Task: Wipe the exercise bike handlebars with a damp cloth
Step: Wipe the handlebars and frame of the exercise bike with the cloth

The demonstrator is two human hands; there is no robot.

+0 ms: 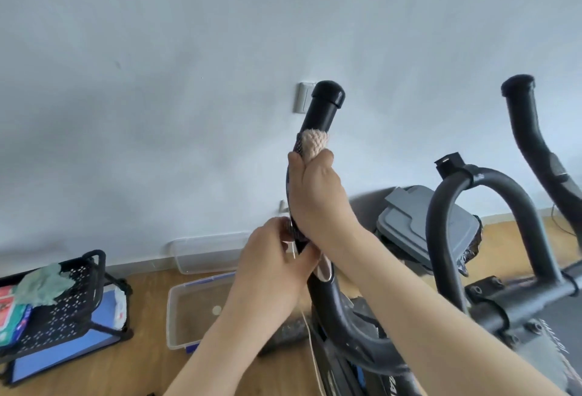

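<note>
Fingers of the right hand curled tight, grasping a beige knitted cloth wrapped round the left handlebar, just below its black end cap. Lower on the same bar, left hand also closed: fingers bent round the far side, thumb across the near side, seemingly pinching the cloth's darker, patterned lower end against the tube. Both forearms bare, reaching up from the bottom edge.

Counted: two hands, one cloth in use, one thin pale cord hanging beneath the left hand. Three black handlebar parts: the gripped left handlebar, a matching right handlebar standing untouched and well apart, and a middle loop bar between them, with one small black box clamped near its top.

On the wooden floor: two clear plastic tubs. Near tub just left of the bike, blue clips at its rim; far tub against the wall. One black perforated rack at far left, with one green rag draped over its top. One grey lidded bin behind the loop bar. One pale wall switch behind the tip of the gripped bar.
</note>
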